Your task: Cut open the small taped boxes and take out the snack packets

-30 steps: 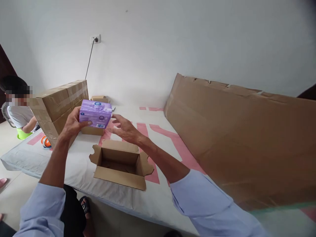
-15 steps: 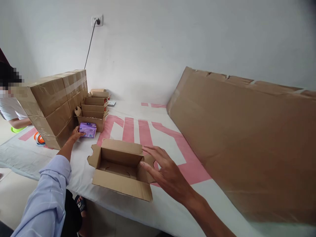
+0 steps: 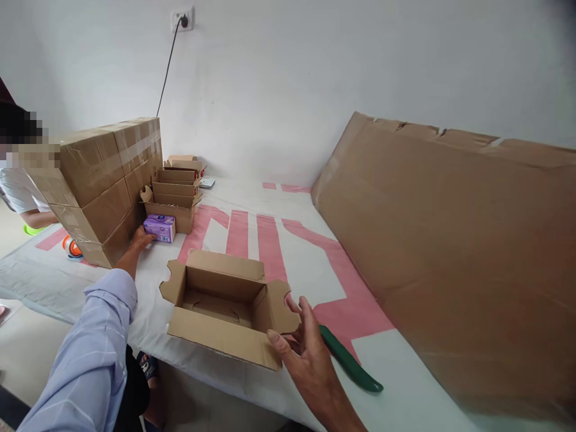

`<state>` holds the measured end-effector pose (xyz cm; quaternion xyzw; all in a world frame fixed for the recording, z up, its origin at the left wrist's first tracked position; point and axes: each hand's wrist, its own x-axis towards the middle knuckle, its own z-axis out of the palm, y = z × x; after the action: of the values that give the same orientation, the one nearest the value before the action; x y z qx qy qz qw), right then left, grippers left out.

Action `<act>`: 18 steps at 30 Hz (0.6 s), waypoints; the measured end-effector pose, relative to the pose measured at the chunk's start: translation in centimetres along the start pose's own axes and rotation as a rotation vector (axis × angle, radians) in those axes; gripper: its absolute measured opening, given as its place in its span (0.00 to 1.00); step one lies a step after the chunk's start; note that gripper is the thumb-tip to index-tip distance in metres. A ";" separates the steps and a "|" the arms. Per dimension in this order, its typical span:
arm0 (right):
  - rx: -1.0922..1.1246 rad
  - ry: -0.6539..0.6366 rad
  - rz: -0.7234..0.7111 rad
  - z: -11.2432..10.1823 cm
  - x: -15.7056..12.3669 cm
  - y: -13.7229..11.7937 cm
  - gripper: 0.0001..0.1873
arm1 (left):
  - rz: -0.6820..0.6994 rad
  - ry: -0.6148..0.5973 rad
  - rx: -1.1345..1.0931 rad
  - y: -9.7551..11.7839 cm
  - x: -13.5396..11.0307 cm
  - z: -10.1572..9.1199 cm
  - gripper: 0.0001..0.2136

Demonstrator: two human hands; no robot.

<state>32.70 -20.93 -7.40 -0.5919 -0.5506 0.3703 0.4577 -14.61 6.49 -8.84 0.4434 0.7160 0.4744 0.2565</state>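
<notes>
Purple packet — left hand touching; right hand beside carton.

No text can be read; pink strokes are printed large on the white cloth beyond the open carton, unresolved as letters; print on the purple pack, left of and beyond that carton, is too small.

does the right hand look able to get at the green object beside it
Probably yes: the right hand looks empty, and the green object lies on the cloth beside it, with nothing visible on top.
</notes>
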 end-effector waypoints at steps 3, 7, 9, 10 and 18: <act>0.033 -0.116 0.018 0.3 0.1 -0.6 0.52 | -0.014 0.055 0.103 1.3 -3.0 -1.1 0.26; 0.019 -0.153 0.033 0.7 0.6 -0.7 0.35 | 0.010 -0.030 0.178 -0.2 -12.5 -4.0 0.16; 0.029 -0.121 0.042 1.5 1.0 -0.6 0.31 | 0.000 -0.096 0.197 -2.2 -19.0 -5.2 0.13; 0.047 -0.117 0.044 2.1 1.2 -0.7 0.30 | -0.004 -0.139 0.194 -3.1 -22.1 -5.5 0.13; 0.206 -0.240 -0.079 13.0 6.2 -4.2 0.21 | -0.023 -0.123 -0.135 -3.1 -24.6 -3.6 0.17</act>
<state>19.88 -13.14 -7.04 -0.4713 -0.5834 0.4742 0.4612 -6.98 -17.24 -11.43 0.4449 0.6703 0.4905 0.3350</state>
